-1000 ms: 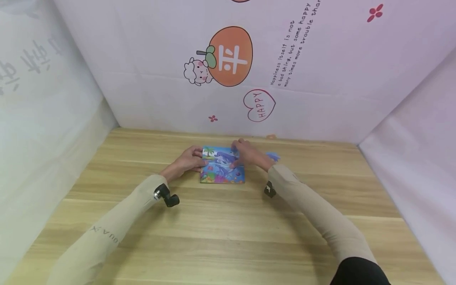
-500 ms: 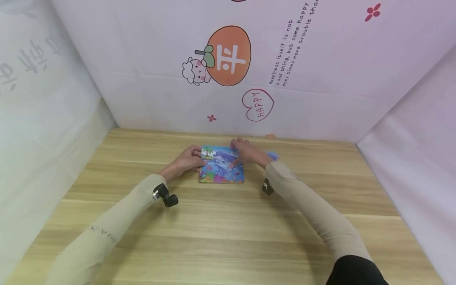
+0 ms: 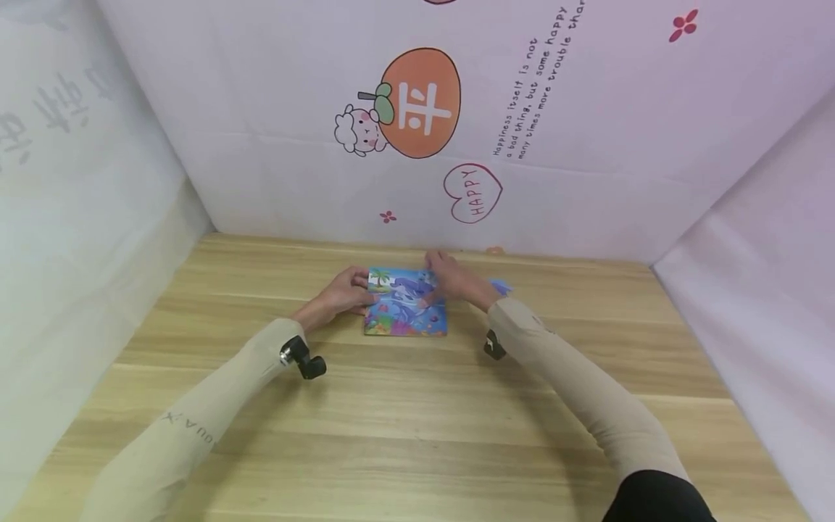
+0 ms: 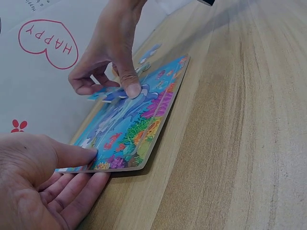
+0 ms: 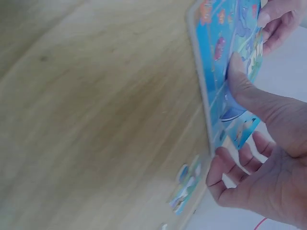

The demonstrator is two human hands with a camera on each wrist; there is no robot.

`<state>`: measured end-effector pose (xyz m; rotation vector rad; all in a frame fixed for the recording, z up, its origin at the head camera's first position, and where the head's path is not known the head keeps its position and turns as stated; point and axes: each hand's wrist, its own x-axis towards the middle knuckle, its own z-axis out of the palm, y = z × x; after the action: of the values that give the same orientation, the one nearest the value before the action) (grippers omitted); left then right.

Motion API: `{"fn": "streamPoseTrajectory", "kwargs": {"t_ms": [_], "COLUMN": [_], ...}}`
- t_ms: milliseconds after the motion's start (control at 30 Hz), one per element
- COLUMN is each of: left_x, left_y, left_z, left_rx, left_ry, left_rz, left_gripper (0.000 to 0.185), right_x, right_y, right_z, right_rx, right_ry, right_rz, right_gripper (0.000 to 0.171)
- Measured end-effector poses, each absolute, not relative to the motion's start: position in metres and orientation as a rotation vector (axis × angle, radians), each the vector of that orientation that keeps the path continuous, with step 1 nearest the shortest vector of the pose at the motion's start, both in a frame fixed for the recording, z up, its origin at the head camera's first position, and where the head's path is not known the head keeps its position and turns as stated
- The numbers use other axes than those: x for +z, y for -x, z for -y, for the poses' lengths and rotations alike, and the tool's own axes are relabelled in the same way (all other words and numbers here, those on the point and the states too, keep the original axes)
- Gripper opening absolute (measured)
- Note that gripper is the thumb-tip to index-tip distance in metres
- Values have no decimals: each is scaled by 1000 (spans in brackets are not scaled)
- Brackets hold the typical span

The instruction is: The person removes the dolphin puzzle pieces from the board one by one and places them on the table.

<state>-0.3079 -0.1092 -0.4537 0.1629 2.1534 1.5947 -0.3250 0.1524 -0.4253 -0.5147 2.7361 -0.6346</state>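
Observation:
A square jigsaw puzzle [image 3: 404,320] with a bright dolphin and coral picture lies near the back of the table. At its left edge my left hand [image 3: 344,291] grips the board, thumb on top and fingers below. My right hand [image 3: 454,280] is over the far right part, its thumb on the dolphin picture and its fingers curled about the far edge. Between that thumb and those fingers, a puzzle piece [image 5: 247,129] stands tilted up in the right wrist view; whether the fingers pinch it I cannot tell. Loose puzzle pieces [image 5: 186,188] lie beside the board, partly behind my right wrist in the head view.
The wooden table [image 3: 417,420] ends at a printed white cloth [image 3: 293,188] close behind the puzzle. More white cloth hangs at the left and right sides. A small black camera [image 3: 306,359] sits on my left wrist.
My right hand's fingers have shifted very slightly towards the back. The left hand and the puzzle board stay in place.

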Motion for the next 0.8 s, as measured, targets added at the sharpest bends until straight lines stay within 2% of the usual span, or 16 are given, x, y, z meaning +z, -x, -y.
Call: {"fn": "streamPoseTrajectory", "kwargs": {"t_ms": [533,800], "left_x": [-455,-454], "left_y": [303,307], "left_z": [111,109], "left_rx": [1592,1588], "left_ry": [-156,-165], "left_rz": [-2158,-2179], "left_gripper": [74,74], "right_x": [-438,-438], "right_y": [319,324], "right_z": [-160,-163], "right_rx": [-768,-766], "right_ry": [639,621], "right_rz": [-2744,-2724], "right_gripper": [67,69]}}
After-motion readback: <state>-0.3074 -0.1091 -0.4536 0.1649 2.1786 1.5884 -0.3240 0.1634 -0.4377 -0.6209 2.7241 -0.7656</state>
